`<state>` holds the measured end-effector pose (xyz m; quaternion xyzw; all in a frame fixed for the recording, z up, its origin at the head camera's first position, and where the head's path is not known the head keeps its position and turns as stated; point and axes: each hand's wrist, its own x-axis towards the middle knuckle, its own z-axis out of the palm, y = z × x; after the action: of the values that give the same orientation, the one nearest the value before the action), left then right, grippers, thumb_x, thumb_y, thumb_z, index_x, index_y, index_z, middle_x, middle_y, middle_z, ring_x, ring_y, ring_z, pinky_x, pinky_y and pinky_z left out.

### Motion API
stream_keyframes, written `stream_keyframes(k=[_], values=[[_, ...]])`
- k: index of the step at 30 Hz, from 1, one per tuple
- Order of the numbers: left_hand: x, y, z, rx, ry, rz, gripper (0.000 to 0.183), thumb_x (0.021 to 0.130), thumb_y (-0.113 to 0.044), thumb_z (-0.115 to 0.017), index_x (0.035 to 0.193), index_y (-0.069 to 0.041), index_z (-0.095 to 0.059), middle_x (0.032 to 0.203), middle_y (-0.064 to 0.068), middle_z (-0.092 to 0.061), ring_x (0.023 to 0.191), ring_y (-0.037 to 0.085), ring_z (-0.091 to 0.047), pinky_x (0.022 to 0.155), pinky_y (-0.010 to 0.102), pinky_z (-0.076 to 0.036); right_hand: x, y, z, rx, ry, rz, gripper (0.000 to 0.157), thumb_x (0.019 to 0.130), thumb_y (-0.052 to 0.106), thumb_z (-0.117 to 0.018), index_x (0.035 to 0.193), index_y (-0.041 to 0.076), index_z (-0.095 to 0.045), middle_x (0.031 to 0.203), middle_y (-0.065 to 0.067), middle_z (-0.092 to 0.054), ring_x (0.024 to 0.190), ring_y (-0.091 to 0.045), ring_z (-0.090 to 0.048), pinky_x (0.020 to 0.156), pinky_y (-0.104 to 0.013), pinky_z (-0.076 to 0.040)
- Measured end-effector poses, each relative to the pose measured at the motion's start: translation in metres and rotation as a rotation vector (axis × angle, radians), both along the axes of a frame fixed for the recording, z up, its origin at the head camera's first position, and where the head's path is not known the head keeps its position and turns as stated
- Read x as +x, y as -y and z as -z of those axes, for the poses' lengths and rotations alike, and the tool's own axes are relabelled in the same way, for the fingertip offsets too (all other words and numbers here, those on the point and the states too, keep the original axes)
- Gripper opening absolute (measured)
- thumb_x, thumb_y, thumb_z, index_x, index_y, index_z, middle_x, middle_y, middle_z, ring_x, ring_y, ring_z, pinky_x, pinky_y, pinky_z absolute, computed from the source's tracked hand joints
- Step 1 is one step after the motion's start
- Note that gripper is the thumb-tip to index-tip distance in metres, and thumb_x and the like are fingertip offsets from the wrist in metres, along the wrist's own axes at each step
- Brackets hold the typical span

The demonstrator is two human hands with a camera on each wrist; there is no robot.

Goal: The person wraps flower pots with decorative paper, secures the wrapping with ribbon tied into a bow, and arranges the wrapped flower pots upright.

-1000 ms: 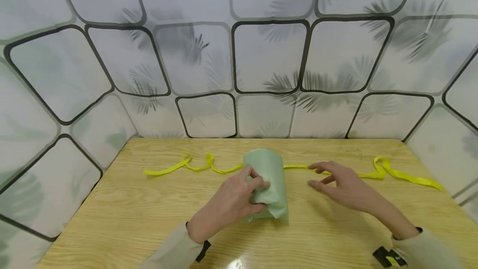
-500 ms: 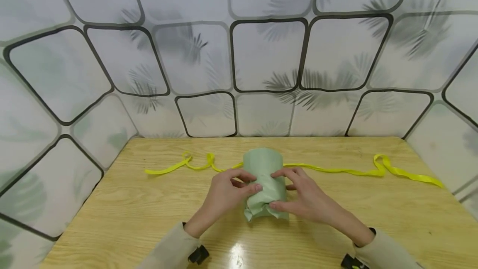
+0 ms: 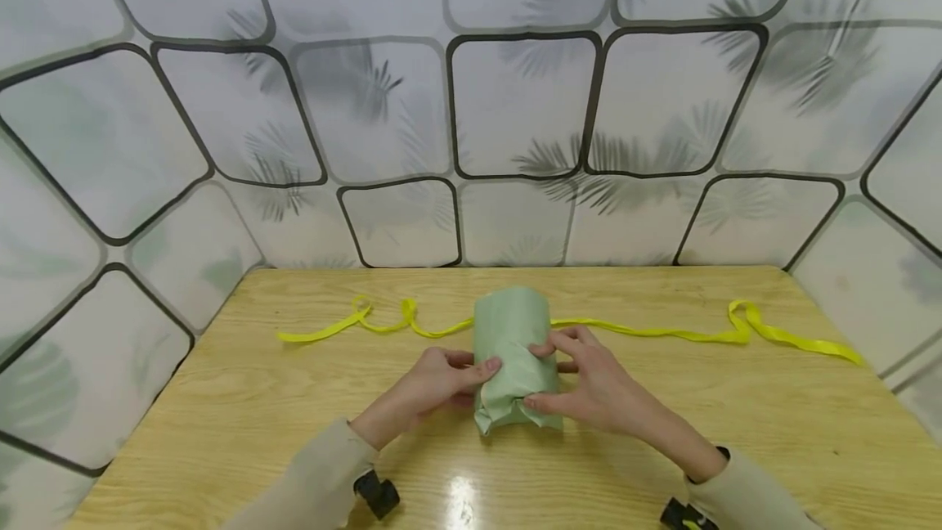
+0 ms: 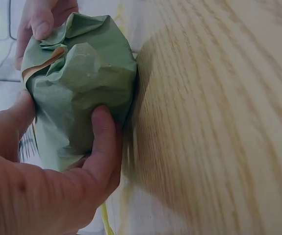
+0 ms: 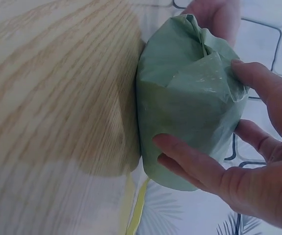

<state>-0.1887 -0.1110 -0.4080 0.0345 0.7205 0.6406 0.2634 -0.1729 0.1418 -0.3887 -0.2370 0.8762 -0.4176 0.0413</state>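
Note:
A roughly cylindrical package wrapped in pale green paper [image 3: 513,317] lies on the wooden table, its near end gathered into crumpled folds. From its left side, my left hand [image 3: 427,387] holds it, thumb on top and fingers lower down. My right hand [image 3: 603,387] grips the opposite side, with the thumb at the folded end. Up close in the left wrist view, the folded paper [image 4: 84,68] shows a brownish strip along one edge. The right wrist view shows my fingers spread over the green wrapping [image 5: 180,107]. What the paper encloses is hidden.
A long yellow ribbon [image 3: 648,331] runs left to right across the table [image 3: 294,415], passing behind the package, with curls near both ends. A patterned cloth [image 3: 522,105] with dark rounded squares and leaves stands behind and at the sides.
My right hand came in from the right, off the ribbon, and took hold of the package. My left hand shifted from the crumpled end to the left side. The package stayed about in place.

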Motion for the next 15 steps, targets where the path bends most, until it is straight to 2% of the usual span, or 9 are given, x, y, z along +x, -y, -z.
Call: stream_keyframes(k=[5, 9, 15], values=[[-0.0016, 0.0014, -0.0006, 0.061, 0.024, 0.006, 0.063, 0.099, -0.036, -0.069, 0.139, 0.011, -0.055, 0.129, 0.023, -0.069, 0.111, 0.027, -0.073, 0.094, 0.04, -0.06, -0.0007, 0.0004, 0.0009, -0.019, 0.004, 0.013, 0.039, 0.082, 0.033, -0.088, 0.106, 0.016, -0.063, 0.124, -0.017, -0.052, 0.118, -0.035, -0.057, 0.095, -0.048, -0.059], [-0.0015, 0.0026, -0.0018, 0.049, 0.03, 0.006, 0.063, 0.099, -0.036, -0.069, 0.138, 0.012, -0.056, 0.126, 0.022, -0.07, 0.107, 0.026, -0.074, 0.091, 0.04, -0.061, -0.0001, 0.002, 0.0035, -0.04, 0.001, 0.027, 0.037, 0.08, 0.032, -0.09, 0.098, 0.017, -0.06, 0.122, -0.015, -0.054, 0.116, -0.034, -0.058, 0.094, -0.049, -0.059], [-0.0006, 0.002, -0.0077, 0.005, 0.026, 0.011, 0.073, 0.096, -0.043, -0.072, 0.139, 0.013, -0.052, 0.121, 0.02, -0.072, 0.1, 0.026, -0.076, 0.088, 0.039, -0.062, 0.0049, 0.0, 0.0008, -0.084, 0.036, 0.056, 0.039, 0.078, 0.029, -0.091, 0.1, 0.018, -0.061, 0.121, -0.013, -0.055, 0.113, -0.033, -0.061, 0.092, -0.044, -0.06]])
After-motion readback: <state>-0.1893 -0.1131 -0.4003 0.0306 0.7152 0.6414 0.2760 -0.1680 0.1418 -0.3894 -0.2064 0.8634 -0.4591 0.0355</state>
